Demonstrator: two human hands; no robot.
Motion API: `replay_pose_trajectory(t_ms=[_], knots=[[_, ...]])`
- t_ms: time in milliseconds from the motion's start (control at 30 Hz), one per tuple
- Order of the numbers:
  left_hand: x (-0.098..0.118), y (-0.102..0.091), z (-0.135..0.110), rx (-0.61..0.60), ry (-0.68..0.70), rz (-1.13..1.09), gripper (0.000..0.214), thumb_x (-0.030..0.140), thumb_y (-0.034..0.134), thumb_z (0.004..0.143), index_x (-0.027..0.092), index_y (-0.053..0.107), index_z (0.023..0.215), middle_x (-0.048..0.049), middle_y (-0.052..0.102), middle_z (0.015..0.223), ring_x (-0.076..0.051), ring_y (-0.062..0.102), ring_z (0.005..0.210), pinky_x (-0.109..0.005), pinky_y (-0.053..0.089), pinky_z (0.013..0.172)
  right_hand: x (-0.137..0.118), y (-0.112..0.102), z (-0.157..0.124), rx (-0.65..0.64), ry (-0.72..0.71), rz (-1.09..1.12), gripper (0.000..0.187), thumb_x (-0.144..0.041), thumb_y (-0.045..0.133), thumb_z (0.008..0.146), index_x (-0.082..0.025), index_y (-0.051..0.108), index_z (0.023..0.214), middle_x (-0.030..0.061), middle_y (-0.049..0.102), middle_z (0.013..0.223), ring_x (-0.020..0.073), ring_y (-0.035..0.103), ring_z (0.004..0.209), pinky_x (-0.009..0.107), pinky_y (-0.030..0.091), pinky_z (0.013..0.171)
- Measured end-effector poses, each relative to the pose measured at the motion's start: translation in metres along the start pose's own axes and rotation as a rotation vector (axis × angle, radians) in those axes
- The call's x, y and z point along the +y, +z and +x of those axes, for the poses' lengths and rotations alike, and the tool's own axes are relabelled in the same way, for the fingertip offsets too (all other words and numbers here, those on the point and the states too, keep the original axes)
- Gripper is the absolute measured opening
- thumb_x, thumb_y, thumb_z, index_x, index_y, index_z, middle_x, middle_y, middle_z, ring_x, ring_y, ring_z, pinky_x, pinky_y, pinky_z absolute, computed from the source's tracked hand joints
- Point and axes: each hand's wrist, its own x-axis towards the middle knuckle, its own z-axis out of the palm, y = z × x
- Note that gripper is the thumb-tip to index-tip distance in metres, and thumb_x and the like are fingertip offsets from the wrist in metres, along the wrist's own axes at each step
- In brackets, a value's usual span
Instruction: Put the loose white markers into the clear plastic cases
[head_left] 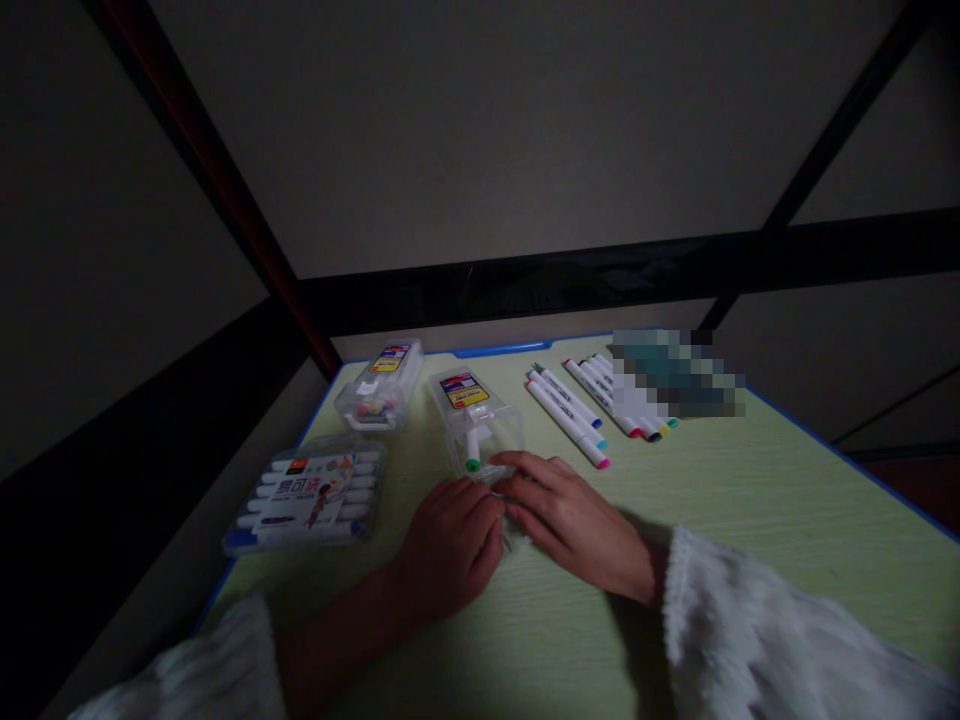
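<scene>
A clear plastic marker case (474,418) lies on the pale green table (750,520), holding one white marker with a green cap (473,448). My left hand (450,545) is curled at the case's near end, fingers closed on its edge. My right hand (570,520) rests beside it, fingertips touching the same near end and pinching something small I cannot make out. Both wrists wear white knitted sleeves.
A second clear case (381,385) sits at the back left. A flat box of white markers (307,493) lies at the left edge. Several loose markers (570,415) lie in rows at the back right, near a blurred patch. Dark bars and a wall stand behind.
</scene>
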Motion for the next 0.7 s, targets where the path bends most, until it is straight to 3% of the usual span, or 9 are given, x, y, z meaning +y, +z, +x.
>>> replay_pose_trajectory(t_ms=[700], knots=[[-0.0012, 0.0032, -0.0006, 0.001, -0.004, -0.003, 0.021, 0.013, 0.037, 0.084, 0.015, 0.054, 0.073, -0.005, 0.057, 0.068, -0.017, 0.051, 0.065, -0.03, 0.045, 0.062, -0.0005, -0.0007, 0.0002, -0.013, 0.002, -0.002, 0.021, -0.015, 0.04, 0.088, -0.015, 0.059, 0.097, 0.0112, 0.053, 0.119, 0.0218, 0.055, 0.1, 0.041, 0.047, 0.084]])
